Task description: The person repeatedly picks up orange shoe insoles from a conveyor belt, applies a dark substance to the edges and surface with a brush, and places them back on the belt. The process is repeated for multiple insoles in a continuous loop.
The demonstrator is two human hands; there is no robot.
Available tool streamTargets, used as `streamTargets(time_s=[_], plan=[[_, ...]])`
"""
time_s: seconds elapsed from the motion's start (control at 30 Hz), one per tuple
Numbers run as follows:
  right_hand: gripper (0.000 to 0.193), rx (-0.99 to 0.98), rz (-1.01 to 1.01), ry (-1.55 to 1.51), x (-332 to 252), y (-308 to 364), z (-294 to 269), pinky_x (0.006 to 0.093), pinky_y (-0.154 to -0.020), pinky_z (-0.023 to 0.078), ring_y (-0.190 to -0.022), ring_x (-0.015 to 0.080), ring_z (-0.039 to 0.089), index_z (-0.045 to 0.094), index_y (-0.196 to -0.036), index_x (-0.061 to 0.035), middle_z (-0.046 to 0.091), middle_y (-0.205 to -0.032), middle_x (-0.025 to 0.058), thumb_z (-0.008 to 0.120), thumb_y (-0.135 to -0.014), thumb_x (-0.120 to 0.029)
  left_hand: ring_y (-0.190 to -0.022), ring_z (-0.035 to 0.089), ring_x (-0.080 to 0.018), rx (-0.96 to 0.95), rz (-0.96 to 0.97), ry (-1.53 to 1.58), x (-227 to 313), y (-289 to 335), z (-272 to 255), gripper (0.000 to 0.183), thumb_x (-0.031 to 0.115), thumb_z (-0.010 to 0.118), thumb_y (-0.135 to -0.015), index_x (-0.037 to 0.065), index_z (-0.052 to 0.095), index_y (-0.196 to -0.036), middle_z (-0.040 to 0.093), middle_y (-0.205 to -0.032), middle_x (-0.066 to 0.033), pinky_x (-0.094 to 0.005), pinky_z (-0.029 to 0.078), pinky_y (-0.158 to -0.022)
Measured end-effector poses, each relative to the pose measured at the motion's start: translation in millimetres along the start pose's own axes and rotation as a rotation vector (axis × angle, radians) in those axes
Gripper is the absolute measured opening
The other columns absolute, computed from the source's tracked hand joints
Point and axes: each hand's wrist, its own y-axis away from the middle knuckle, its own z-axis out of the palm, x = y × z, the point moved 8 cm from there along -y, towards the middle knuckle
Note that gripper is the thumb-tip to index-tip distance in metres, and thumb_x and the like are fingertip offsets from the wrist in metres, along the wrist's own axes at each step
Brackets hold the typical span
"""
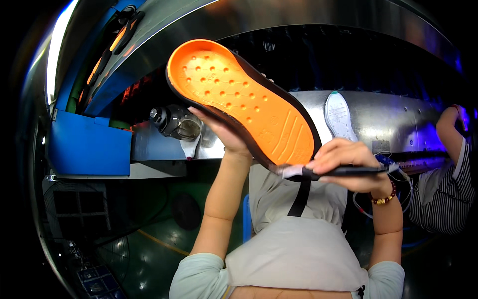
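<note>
Up in front of me is a shoe sole with a bright orange inside and a dark rim, tilted so its heel end points to the upper left. My left hand grips it from below along its left edge; most of those fingers are hidden behind it. In my right hand is a brush with a black handle. Its pale bristles touch the rim at the toe end of the sole.
A dark glass bottle stands on the metal bench at left. Behind the sole lies a white sole-shaped piece. Orange and black soles rest on the conveyor at upper left, above a blue housing. A person in stripes is at right.
</note>
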Motion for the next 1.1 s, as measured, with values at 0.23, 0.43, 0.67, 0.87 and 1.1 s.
streamTargets(time_s=[0.23, 0.43, 0.67, 0.87, 1.1], plan=[[0.022, 0.127, 0.091, 0.057, 21, 15, -18, 0.0312, -0.083, 0.041, -0.097, 0.0195, 0.052, 0.067, -0.084, -0.0067, 0.066, -0.087, 0.0058, 0.071, -0.063, -0.002, -0.114, 0.041, -0.0368, 0.062, -0.001, -0.112, 9, -5, -7, 0.091, 0.076, 0.027, -0.071, 0.008, 0.027, -0.132, 0.037, -0.128, -0.0225, -0.0479, 0.034, -0.096], [0.017, 0.115, 0.066, -0.507, 33, 16, -15, 0.0374, -0.092, 0.037, -0.096, 0.0216, 0.056, 0.064, -0.083, -0.0028, 0.065, -0.086, 0.0121, 0.067, -0.066, 0.001, -0.112, 0.044, -0.0334, -0.088, -0.080, 0.052, 11, -14, 18, 0.084, 0.071, 0.028, -0.076, 0.006, 0.033, -0.128, 0.041, -0.126, -0.0189, -0.0437, 0.037, -0.094], [0.016, 0.438, 0.119, -0.841, 38, 8, 5, 0.0339, -0.081, 0.048, -0.093, 0.0252, 0.059, 0.054, -0.090, 0.0016, 0.060, -0.094, 0.0196, 0.059, -0.074, 0.002, -0.125, 0.028, -0.0296, -0.187, -0.044, 0.005, -20, 53, 47, 0.096, 0.077, 0.031, -0.069, 0.008, 0.022, -0.135, 0.022, -0.139, -0.0143, -0.0458, 0.025, -0.101], [0.020, 0.301, 0.026, -0.356, 3, 8, 12, 0.0337, -0.083, 0.045, -0.092, 0.0246, 0.059, 0.058, -0.086, 0.0014, 0.061, -0.091, 0.0168, 0.062, -0.067, 0.009, -0.107, 0.049, -0.0282, -0.073, -0.104, 0.292, -17, 56, 18, 0.051, 0.030, 0.042, -0.081, -0.004, 0.041, -0.119, 0.049, -0.119, -0.0186, -0.0384, 0.037, -0.094], [0.020, 0.263, -0.035, -0.229, -10, 2, 22, 0.0341, -0.080, 0.047, -0.088, 0.0246, 0.060, 0.059, -0.086, 0.0016, 0.062, -0.091, 0.0176, 0.061, -0.068, 0.009, -0.103, 0.052, -0.0276, -0.174, -0.077, 0.372, -11, 47, 27, 0.046, 0.028, 0.042, -0.082, -0.003, 0.044, -0.115, 0.051, -0.115, -0.0183, -0.0381, 0.039, -0.092]])
